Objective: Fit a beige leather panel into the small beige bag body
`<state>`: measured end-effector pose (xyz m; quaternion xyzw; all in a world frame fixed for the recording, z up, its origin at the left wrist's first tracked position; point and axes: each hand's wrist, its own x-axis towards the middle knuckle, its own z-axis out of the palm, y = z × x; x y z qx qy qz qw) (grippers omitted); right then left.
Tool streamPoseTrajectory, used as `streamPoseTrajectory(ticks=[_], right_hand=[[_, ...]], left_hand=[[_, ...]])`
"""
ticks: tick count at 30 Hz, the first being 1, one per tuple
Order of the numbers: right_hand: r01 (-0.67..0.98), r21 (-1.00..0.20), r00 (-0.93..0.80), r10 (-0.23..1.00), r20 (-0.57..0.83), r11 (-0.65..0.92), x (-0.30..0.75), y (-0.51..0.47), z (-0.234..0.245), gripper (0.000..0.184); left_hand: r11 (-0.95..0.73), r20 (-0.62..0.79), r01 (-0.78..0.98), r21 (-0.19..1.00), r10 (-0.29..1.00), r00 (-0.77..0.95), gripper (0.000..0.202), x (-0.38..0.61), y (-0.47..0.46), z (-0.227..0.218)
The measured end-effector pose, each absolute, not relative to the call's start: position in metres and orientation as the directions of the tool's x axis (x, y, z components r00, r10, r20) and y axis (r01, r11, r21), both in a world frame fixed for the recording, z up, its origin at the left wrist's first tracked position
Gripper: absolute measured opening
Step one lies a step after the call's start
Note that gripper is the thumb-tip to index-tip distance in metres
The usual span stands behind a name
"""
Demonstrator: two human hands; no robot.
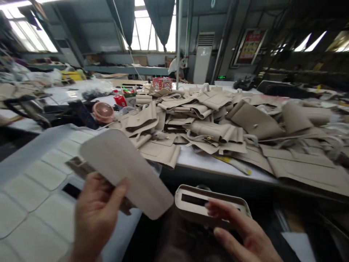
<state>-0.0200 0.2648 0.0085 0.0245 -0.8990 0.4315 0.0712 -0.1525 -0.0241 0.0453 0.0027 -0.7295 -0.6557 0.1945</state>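
My left hand (100, 211) grips a pale, flat panel (128, 163) with rounded corners, its thumb lying on the upper face. A folded beige piece (80, 167) shows behind that panel, partly hidden by it and by the fingers. To the right, low in front of me, is a beige boxy bag part (201, 209) with a pale face and a dark slot. My right hand (245, 233) is over its right end, thumb and fingers apart. Whether the fingertips touch it I cannot tell.
Pale panels (40, 203) lie in rows at left. Beige bag pieces (204, 109) are heaped across the table, beside a yellow-ended cutter-like tool (234, 163) near its edge. A pink fan (103, 112) and red bottle (119, 99) stand behind. A person (173, 66) is far back.
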Motion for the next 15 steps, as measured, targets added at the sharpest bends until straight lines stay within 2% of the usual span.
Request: streamPoseTrajectory(ticks=[2, 4, 7, 9, 10, 11, 13, 15], right_hand=[[-0.239, -0.682, -0.937, 0.021, 0.349, 0.692, -0.031, 0.259, 0.030, 0.064], [-0.299, -0.600, -0.877, 0.033, 0.478, 0.742, -0.039, 0.254, 0.046, 0.078], [-0.272, -0.584, -0.822, 0.131, 0.555, 0.765, -0.045, 0.264, 0.054, 0.074], [-0.255, -0.590, -0.801, 0.174, 0.573, 0.766, -0.045, 0.284, 0.052, 0.073], [-0.255, -0.588, -0.797, 0.178, 0.578, 0.768, -0.044, 0.295, 0.050, 0.074], [-0.256, -0.580, -0.789, 0.179, 0.587, 0.773, -0.043, 0.307, 0.048, 0.075], [-0.254, -0.561, -0.771, 0.185, 0.609, 0.788, -0.041, 0.327, 0.042, 0.076], [-0.248, -0.545, -0.756, 0.192, 0.626, 0.801, -0.039, 0.340, 0.035, 0.077]], left_hand=[[0.080, 0.264, 0.264, 0.961, 0.015, -0.964, 0.032, -0.130, 0.032, 0.039], [-0.016, 0.210, 0.212, 0.977, 0.216, -0.953, 0.028, -0.115, 0.075, 0.037], [-0.137, 0.175, 0.127, 0.982, 0.448, -0.876, 0.034, -0.105, 0.109, 0.045], [-0.160, 0.203, 0.140, 0.977, 0.505, -0.839, 0.037, -0.102, 0.115, 0.053], [-0.160, 0.235, 0.181, 0.970, 0.457, -0.858, 0.035, -0.102, 0.114, 0.055], [-0.148, 0.281, 0.244, 0.959, 0.354, -0.892, 0.030, -0.103, 0.111, 0.054], [-0.083, 0.371, 0.367, 0.927, 0.045, -0.928, 0.022, -0.109, 0.102, 0.043], [-0.006, 0.376, 0.383, 0.924, -0.168, -0.911, 0.020, -0.120, 0.090, 0.016]])
